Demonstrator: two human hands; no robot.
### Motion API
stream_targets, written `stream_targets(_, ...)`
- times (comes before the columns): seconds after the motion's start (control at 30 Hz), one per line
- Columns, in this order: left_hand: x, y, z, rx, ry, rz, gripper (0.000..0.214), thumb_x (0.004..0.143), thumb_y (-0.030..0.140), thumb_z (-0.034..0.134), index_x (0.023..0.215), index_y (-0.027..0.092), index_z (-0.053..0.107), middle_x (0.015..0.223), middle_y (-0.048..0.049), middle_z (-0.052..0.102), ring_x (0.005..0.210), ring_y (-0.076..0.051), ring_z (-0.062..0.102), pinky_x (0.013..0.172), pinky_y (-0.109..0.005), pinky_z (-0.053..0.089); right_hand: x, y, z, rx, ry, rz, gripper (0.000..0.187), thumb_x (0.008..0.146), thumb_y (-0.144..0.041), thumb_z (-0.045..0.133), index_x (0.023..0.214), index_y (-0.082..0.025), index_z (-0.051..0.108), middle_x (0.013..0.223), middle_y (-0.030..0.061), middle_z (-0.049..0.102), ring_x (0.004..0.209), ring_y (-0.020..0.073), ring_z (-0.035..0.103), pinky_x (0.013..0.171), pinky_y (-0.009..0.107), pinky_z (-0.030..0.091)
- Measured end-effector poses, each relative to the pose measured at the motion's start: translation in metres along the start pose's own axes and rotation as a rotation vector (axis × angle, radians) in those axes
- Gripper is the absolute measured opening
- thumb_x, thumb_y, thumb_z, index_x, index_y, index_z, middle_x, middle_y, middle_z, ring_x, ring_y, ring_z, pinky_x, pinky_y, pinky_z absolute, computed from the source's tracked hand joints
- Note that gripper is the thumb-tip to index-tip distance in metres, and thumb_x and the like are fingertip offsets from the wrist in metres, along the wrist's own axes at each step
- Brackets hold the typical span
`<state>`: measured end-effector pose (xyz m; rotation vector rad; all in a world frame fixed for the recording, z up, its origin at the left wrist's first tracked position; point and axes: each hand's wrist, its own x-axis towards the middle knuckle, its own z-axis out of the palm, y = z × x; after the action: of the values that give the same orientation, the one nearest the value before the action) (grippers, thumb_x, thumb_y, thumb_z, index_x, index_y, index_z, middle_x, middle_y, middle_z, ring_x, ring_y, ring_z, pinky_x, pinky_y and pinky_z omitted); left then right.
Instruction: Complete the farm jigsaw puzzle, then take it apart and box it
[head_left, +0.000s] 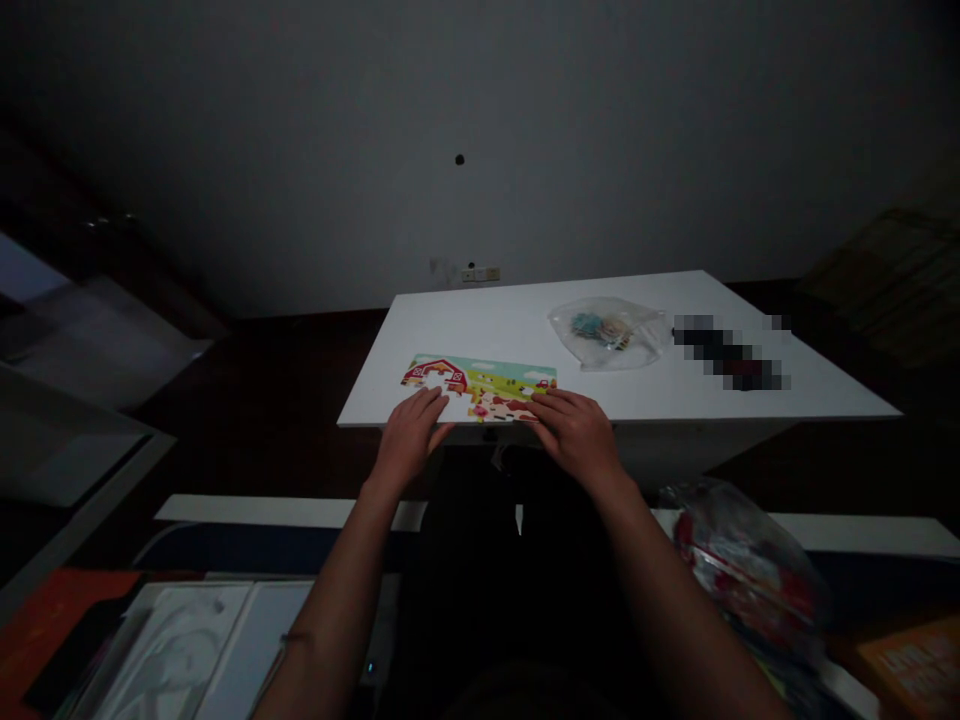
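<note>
A partly assembled jigsaw puzzle (pixel 491 385) lies at the near edge of the white table (pixel 465 320). It shows a red barn, a green field and a brown-and-white cow, with a white gap at its lower left. My left hand (pixel 409 432) rests its stretched fingers at that gap, thumb apart near the table edge. Whether a small piece lies under those fingertips is hidden. At the puzzle's lower right corner, my right hand (pixel 577 430) lays its extended fingers over the picture, with the thumb lower down at the edge.
A clear plastic bag (pixel 611 335) holding loose puzzle pieces lies behind the puzzle to the right. Farther right is a pixelated dark object (pixel 731 355). Beside me are an open white box (pixel 195 640) at left and a bag with red contents (pixel 750 570) at right.
</note>
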<state>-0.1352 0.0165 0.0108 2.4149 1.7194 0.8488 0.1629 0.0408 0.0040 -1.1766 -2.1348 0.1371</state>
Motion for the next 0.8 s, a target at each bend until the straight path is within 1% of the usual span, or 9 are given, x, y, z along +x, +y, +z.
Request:
stream_targets(0.2, -0.01, -0.015, -0.003, -0.066, 0.011, 0.097, 0.039, 0.094, 0.028, 0.051, 0.132, 0.033, 0.057, 0.138, -0.0049, 0.057, 0.131, -0.027, 0.05, 0.11, -0.052, 0.04, 0.002, -0.001, -0.003, -0.043, -0.006, -0.006, 0.03, 0.095, -0.036, 0.055, 0.122, -0.034, 0.068, 0.125, 0.0011, 0.066, 0.121, 0.0292, 0.056, 0.1, 0.051, 0.043)
stream_targets(0.27, -0.011, -0.019, -0.004, -0.082, 0.045, 0.136, 0.039, 0.096, 0.027, 0.048, 0.133, 0.032, 0.056, 0.137, -0.0054, 0.058, 0.13, -0.027, 0.052, 0.108, -0.052, 0.043, 0.002, -0.004, -0.004, -0.055, 0.001, -0.012, 0.029, 0.095, -0.035, 0.055, 0.122, -0.034, 0.068, 0.125, 0.001, 0.067, 0.121, 0.0285, 0.056, 0.101, 0.05, 0.044)
stream_targets(0.33, -0.007, -0.015, -0.001, -0.111, 0.117, 0.132, 0.04, 0.098, 0.026, 0.044, 0.136, 0.029, 0.054, 0.136, -0.0069, 0.059, 0.126, -0.026, 0.055, 0.106, -0.051, 0.046, 0.002, -0.006, -0.004, -0.064, 0.006, -0.013, 0.029, 0.096, -0.035, 0.054, 0.122, -0.034, 0.067, 0.125, 0.0006, 0.067, 0.121, 0.0274, 0.057, 0.101, 0.049, 0.044)
stream_targets(0.43, 0.008, 0.006, 0.011, -0.141, 0.198, 0.142, 0.043, 0.1, 0.025, 0.04, 0.141, 0.025, 0.049, 0.137, -0.008, 0.058, 0.125, -0.024, 0.056, 0.106, -0.048, 0.048, 0.002, -0.008, -0.003, -0.08, 0.019, 0.003, 0.029, 0.097, -0.034, 0.053, 0.123, -0.035, 0.067, 0.125, -0.0001, 0.067, 0.12, 0.0261, 0.058, 0.101, 0.048, 0.045)
stream_targets(0.47, 0.015, 0.017, 0.017, -0.144, 0.189, 0.19, 0.042, 0.1, 0.026, 0.041, 0.14, 0.024, 0.05, 0.138, -0.008, 0.058, 0.127, -0.024, 0.055, 0.107, -0.047, 0.047, 0.001, -0.008, -0.002, -0.084, 0.019, 0.006, 0.029, 0.097, -0.034, 0.053, 0.123, -0.036, 0.066, 0.125, -0.0002, 0.067, 0.119, 0.0258, 0.058, 0.101, 0.048, 0.045)
stream_targets(0.53, 0.03, 0.038, 0.029, -0.122, 0.101, 0.267, 0.039, 0.1, 0.027, 0.041, 0.137, 0.024, 0.053, 0.142, -0.008, 0.054, 0.132, -0.024, 0.051, 0.11, -0.047, 0.044, 0.002, -0.006, -0.002, -0.087, 0.013, 0.003, 0.029, 0.097, -0.034, 0.052, 0.123, -0.035, 0.066, 0.125, 0.0001, 0.067, 0.119, 0.0254, 0.059, 0.102, 0.046, 0.045)
stream_targets(0.63, 0.045, 0.06, 0.041, -0.073, -0.022, 0.234, 0.038, 0.101, 0.032, 0.039, 0.135, 0.024, 0.055, 0.143, -0.0081, 0.054, 0.135, -0.023, 0.047, 0.113, -0.047, 0.04, 0.002, -0.004, -0.005, -0.103, -0.019, -0.011, 0.03, 0.098, -0.035, 0.052, 0.124, -0.033, 0.066, 0.127, 0.0003, 0.066, 0.12, 0.0252, 0.058, 0.102, 0.044, 0.045)
stream_targets(0.7, 0.049, 0.065, 0.042, -0.035, -0.082, 0.216, 0.041, 0.099, 0.038, 0.044, 0.136, 0.023, 0.053, 0.144, -0.0089, 0.052, 0.137, -0.024, 0.045, 0.115, -0.047, 0.036, 0.004, -0.005, -0.01, -0.123, -0.057, -0.02, 0.031, 0.098, -0.035, 0.051, 0.126, -0.033, 0.065, 0.128, 0.0001, 0.066, 0.119, 0.0253, 0.058, 0.101, 0.043, 0.045)
stream_targets(0.8, 0.047, 0.063, 0.039, 0.026, -0.148, 0.234, 0.051, 0.093, 0.044, 0.055, 0.14, 0.023, 0.05, 0.149, -0.0094, 0.046, 0.141, -0.026, 0.038, 0.118, -0.046, 0.032, 0.01, -0.008, -0.02, -0.165, -0.116, -0.025, 0.029, 0.098, -0.035, 0.051, 0.123, -0.033, 0.066, 0.124, 0.0008, 0.068, 0.113, 0.0256, 0.061, 0.095, 0.041, 0.047)
